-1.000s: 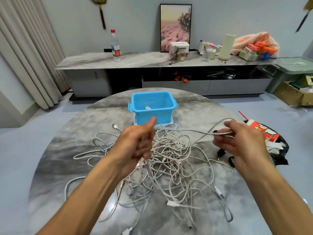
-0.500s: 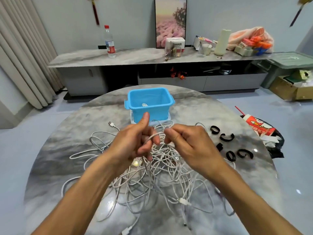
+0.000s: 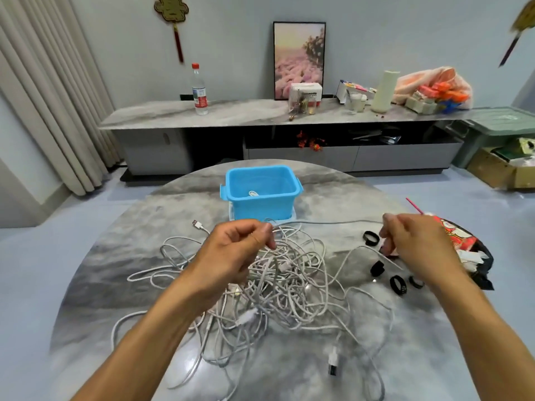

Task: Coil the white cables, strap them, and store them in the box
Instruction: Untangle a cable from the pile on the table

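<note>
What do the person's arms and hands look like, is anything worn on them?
Both forearms are bare up to the frame's edge: no sleeves, gloves, watch or rings show. The left hand and right hand are bare too, with short nails on the fingers.

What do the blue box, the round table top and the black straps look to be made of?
Blue box: likely moulded plastic, with a uniform colour, a rolled rim and side tabs.
Table top: marble or marble-look slab, grey veining and a glossy sheen.
Black straps: matte bands curled into loops, possibly hook-and-loop fabric; too small to confirm.
</note>
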The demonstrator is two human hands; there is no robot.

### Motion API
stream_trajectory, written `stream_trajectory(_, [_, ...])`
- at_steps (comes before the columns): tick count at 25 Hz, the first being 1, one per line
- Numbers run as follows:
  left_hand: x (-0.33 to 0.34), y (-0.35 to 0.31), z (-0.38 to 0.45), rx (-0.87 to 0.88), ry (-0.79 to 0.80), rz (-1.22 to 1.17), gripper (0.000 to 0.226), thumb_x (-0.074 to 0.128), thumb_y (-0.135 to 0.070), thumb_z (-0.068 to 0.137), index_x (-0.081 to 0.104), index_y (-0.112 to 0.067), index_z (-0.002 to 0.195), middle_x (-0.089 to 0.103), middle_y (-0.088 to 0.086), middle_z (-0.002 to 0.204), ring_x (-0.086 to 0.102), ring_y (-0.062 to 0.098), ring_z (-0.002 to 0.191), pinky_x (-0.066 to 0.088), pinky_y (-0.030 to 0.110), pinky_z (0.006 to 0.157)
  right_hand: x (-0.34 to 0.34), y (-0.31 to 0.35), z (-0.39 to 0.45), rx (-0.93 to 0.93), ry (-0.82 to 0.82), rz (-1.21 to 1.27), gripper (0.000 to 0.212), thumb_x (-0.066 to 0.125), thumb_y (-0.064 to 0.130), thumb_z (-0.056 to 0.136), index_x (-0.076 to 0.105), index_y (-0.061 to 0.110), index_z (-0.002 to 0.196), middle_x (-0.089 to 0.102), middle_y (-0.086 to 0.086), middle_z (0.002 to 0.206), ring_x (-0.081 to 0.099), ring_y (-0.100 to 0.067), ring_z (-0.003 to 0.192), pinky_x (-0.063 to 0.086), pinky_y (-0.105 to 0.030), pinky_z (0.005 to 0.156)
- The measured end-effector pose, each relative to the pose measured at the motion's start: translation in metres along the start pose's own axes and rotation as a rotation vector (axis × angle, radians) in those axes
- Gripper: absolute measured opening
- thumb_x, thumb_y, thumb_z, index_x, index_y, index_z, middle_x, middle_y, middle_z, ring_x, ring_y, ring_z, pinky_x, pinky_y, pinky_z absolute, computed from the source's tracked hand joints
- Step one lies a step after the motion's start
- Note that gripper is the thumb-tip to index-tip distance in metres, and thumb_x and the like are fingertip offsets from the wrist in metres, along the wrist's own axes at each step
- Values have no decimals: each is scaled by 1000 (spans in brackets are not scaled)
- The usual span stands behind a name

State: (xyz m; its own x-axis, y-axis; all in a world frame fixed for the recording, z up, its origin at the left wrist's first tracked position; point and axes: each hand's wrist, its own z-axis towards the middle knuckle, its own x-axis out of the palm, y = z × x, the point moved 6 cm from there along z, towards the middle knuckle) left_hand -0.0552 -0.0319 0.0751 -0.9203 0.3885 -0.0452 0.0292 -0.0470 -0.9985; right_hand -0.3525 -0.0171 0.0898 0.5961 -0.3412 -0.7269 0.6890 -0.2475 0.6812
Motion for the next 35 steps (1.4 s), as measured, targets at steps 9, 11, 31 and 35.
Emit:
stream_trajectory(9, [26,10,5,114,82,355,26,62,-30,95,76,-12,83,47,0,54,37,11,56,27,29,53,71,89,-69,-361,530,644,49,76,40,80,59,44,126,64,17,114,67,-10,83,57,-28,64])
stream_trajectory(11, [34,12,2,144,164,400,22,64,-33,94,77,-17,85,54,15,60,42,15,59,32,37,54,78,83,-65,-220,659,655,46,77,46,77,63,43,120,63,18,110,56,-2,61,41,-23,45])
stream_trajectory(31, [2,14,0,-150,19,79,38,87,-14,69,65,-28,96,55,-2,64,44,8,47,32,17,39,39,78,-42,-616,154,-130,16,53,44,92,59,30,86,68,17,74,65,-6,70,48,-28,61])
stream_trajectory(35, [-2,32,1,-137,57,749,18,78,-35,81,64,-35,92,57,-14,61,54,5,55,41,22,53,-55,17,-9,-345,-457,192,11,51,44,97,53,39,87,67,17,65,60,4,59,51,-30,64])
